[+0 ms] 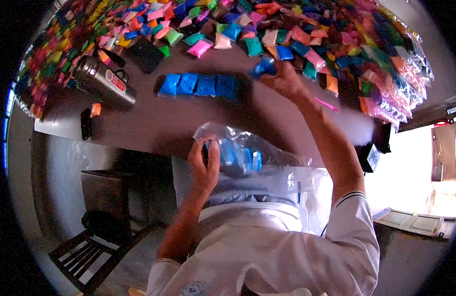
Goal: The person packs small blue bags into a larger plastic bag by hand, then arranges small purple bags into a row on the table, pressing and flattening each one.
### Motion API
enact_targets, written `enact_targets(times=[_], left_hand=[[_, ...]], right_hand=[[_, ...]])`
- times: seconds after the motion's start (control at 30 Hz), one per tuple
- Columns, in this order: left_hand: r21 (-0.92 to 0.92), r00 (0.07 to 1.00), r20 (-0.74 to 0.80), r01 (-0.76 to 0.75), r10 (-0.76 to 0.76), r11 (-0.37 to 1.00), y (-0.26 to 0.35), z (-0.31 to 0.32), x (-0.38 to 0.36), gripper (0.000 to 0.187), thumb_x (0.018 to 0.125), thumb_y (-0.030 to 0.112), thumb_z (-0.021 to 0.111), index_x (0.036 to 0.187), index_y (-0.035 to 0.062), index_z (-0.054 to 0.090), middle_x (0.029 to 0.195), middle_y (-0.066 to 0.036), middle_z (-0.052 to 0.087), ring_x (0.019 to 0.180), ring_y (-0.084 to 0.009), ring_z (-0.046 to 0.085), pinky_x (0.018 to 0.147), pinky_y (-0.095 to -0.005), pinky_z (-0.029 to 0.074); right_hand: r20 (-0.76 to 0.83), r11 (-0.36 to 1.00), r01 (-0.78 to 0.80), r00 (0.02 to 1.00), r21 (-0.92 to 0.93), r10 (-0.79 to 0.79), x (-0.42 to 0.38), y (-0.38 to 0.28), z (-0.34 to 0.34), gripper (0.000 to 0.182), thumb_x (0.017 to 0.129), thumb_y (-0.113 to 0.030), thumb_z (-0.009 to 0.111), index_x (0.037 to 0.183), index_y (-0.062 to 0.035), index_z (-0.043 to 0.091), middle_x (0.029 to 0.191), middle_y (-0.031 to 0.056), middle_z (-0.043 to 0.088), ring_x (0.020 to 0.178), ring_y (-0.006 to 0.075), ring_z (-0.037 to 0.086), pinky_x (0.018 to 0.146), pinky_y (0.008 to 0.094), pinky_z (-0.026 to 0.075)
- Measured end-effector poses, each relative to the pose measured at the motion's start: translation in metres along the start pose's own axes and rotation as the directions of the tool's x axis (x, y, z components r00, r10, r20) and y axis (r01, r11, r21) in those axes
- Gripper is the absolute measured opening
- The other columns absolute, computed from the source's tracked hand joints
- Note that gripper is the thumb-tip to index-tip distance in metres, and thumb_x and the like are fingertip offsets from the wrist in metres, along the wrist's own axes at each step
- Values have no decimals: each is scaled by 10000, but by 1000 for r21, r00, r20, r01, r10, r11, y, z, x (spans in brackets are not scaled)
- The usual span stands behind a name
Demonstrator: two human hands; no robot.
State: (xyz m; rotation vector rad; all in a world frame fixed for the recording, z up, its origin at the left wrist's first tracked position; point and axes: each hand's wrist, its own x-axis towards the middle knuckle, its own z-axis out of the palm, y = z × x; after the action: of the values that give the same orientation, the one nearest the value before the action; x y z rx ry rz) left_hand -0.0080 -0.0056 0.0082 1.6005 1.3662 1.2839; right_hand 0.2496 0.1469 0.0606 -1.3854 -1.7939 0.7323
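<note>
My left hand (205, 165) is closed on the edge of a clear plastic bag (274, 148) at the near edge of the table. Several blue packets show through the film of this bag. Farther out, my right hand (288, 81) pinches a small blue packet (264, 67), slightly blurred, just above the tabletop. To the left of that hand, a row of blue packets (197, 85) lies side by side on the dark table (154, 116).
A big heap of colourful packets (257, 29) covers the table's far side. At left are a steel flask (103, 81), a dark phone-like object (87, 123) and an orange packet (95, 109). A pink stick (326, 104) lies at right; a chair (92, 251) stands lower left.
</note>
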Motion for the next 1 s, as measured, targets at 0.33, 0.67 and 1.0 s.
enact_targets(times=[0.33,0.67,1.0], left_hand=[[20,998,-47,-34,35,999,-29,15,-2,302,958,299,523,1031,20,612,906,-135,624,838,-278,596,784,-393,453],[-5,1000,-18,-16,16,1000,-20,9,2,353,953,334,521,1003,-1,621,909,-136,632,863,-243,596,769,-363,451],[-120,987,13,160,-159,980,11,13,27,353,957,370,530,998,29,612,787,-8,528,694,-93,474,615,-280,395]], right_hand=[[528,614,23,488,789,-696,-169,-106,-51,594,779,-322,704,1227,35,548,1197,257,580,1011,375,622,865,433,509],[-24,972,-106,994,-208,104,-206,-85,-9,447,717,-178,692,1113,1,587,1110,212,592,1013,370,583,905,432,471],[-199,932,-130,978,-338,64,-163,-72,-4,416,737,-169,672,1106,-3,573,1030,215,590,965,401,581,829,446,485]])
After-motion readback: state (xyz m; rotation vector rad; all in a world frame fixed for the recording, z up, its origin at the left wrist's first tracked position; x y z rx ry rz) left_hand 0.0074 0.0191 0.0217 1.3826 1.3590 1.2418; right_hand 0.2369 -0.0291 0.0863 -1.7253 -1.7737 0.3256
